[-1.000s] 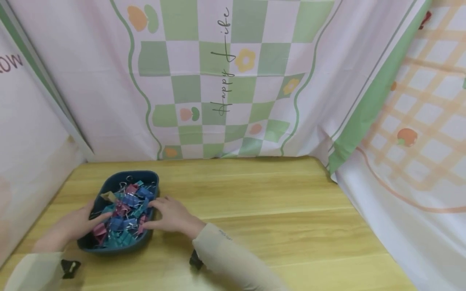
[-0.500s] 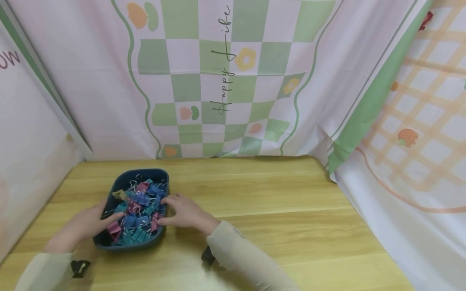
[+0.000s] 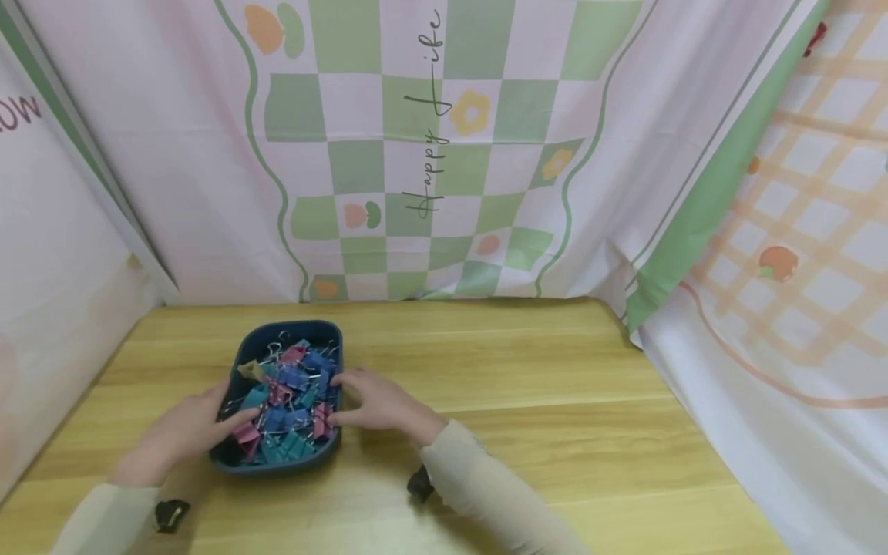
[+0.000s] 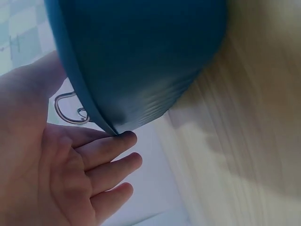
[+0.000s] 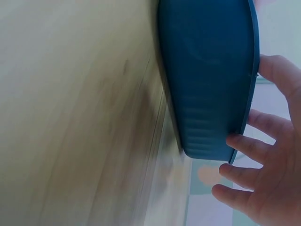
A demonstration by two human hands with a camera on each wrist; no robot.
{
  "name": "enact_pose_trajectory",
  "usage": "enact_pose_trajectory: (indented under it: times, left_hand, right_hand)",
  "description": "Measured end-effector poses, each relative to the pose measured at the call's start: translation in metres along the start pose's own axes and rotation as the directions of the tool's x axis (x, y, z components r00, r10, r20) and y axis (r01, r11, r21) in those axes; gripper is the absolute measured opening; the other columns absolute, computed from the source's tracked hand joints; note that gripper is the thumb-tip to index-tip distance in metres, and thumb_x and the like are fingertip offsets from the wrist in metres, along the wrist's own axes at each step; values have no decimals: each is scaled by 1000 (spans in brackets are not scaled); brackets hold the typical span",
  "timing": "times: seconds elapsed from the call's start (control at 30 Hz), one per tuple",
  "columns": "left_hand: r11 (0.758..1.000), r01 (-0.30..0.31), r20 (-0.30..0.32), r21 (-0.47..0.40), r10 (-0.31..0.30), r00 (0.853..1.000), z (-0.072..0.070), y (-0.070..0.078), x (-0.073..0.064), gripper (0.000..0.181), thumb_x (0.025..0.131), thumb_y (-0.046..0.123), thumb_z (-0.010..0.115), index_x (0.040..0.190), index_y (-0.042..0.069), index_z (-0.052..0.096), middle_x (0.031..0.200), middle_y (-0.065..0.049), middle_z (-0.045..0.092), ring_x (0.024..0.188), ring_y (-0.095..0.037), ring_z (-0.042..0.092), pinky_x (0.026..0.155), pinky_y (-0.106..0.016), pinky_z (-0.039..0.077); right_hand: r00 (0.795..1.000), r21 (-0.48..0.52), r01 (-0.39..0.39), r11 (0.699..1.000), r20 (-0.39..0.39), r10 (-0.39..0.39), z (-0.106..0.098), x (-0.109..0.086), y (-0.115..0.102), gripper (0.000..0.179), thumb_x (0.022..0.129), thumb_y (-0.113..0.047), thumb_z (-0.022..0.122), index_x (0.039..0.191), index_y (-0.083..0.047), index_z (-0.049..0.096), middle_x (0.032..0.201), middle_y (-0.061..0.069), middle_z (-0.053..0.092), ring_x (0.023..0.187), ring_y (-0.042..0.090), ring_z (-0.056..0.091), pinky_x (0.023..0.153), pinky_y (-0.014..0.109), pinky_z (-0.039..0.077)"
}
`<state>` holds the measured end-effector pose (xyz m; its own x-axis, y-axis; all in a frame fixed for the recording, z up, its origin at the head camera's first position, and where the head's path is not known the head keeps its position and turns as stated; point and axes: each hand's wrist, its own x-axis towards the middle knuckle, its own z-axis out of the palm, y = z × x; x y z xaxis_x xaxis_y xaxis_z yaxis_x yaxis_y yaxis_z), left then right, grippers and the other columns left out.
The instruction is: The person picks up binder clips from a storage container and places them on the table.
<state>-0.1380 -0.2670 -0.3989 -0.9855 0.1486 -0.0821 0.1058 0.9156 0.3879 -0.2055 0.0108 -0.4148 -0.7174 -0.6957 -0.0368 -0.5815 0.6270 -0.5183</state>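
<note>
A dark blue plastic bin (image 3: 274, 469), full of binder clips (image 3: 291, 420) in blue, teal and pink, stands on the left half of the wooden table. On its left side my left hand (image 3: 182, 433) holds the rim, thumb over the edge and fingers outside. Across from it, my right hand (image 3: 383, 404) grips the right rim. In the right wrist view one fingertip lies against the bin's outer wall (image 5: 207, 80) while the lower fingers hang free. A clip's wire handle (image 4: 70, 109) pokes over the rim beside the left thumb in the left wrist view.
Wood-grain tabletop (image 3: 541, 401) stretches to the right of the bin. Behind the table hangs a checkered cloth (image 3: 416, 169), with more cloth on both sides. Black wrist-worn pieces show below the left (image 3: 170, 515) and right sleeves (image 3: 486, 486).
Both hands have moved to the right together, and the bin with its binder clips has shifted right between them. Their hold on the rim looks the same.
</note>
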Motion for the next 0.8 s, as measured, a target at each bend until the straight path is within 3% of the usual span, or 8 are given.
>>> enact_pose_trajectory:
  times: [0.23, 0.8]
  left_hand:
    - [1000, -19, -30, 9, 20, 999, 9, 12, 0, 93, 85, 62, 47, 138, -11, 25, 127, -39, 38, 109, -56, 41, 85, -66, 35]
    - [996, -86, -60, 38, 88, 994, 26, 27, 3, 92, 88, 61, 42, 139, -13, 20, 136, -37, 29, 121, -53, 29, 99, -62, 23]
  right_hand:
    - [1000, 35, -9, 999, -8, 9, -7, -13, 10, 62, 82, -51, 62, 133, -19, 48, 139, 3, 42, 129, 22, 35, 103, 43, 31]
    - [999, 68, 9, 998, -52, -6, -15, -35, 32, 61, 82, -51, 62, 132, -18, 49, 140, 6, 41, 128, 24, 36, 103, 45, 30]
